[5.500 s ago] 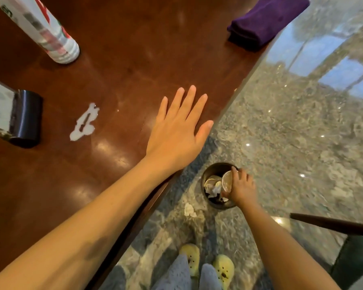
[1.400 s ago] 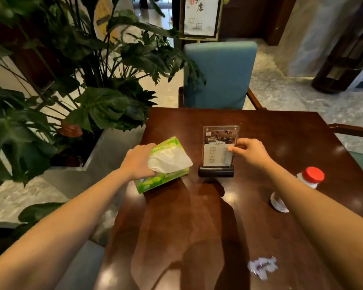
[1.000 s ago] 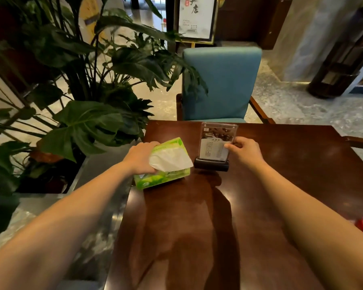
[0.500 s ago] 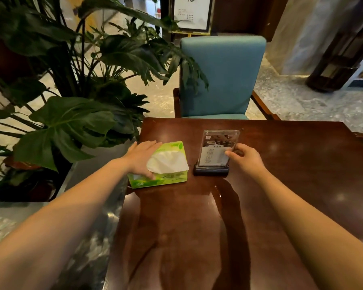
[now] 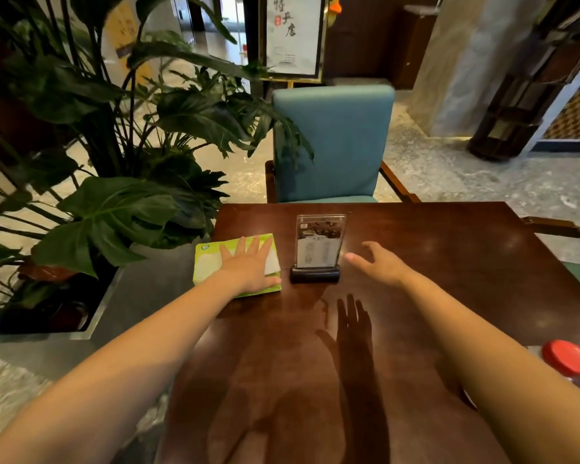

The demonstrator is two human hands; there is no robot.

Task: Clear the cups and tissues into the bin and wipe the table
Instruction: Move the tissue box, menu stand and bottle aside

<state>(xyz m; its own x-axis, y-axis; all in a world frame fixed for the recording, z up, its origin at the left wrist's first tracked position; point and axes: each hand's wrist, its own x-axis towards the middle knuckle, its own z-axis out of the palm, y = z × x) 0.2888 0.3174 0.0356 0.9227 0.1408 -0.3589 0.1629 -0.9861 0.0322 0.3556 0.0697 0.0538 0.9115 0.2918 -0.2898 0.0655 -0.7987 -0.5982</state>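
Note:
A green tissue pack (image 5: 208, 262) lies flat at the far left corner of the dark wooden table (image 5: 449, 262). My left hand (image 5: 248, 266) rests palm down on top of it, fingers spread. A clear menu stand (image 5: 318, 249) on a black base stands upright just right of the pack. My right hand (image 5: 379, 262) hovers open right of the stand, fingers apart, not touching it. No cups, loose tissues, bin or cloth are in view.
A bottle with a red cap (image 5: 566, 358) sits at the table's right edge. A teal chair (image 5: 335, 142) stands behind the far edge. A large leafy plant (image 5: 121, 169) in a planter crowds the table's left side. A wooden armrest (image 5: 559, 226) pokes in at right.
My right hand has let go of the menu stand and drawn back, open. My left hand has flattened onto the tissue pack, which now lies near the table's far left corner.

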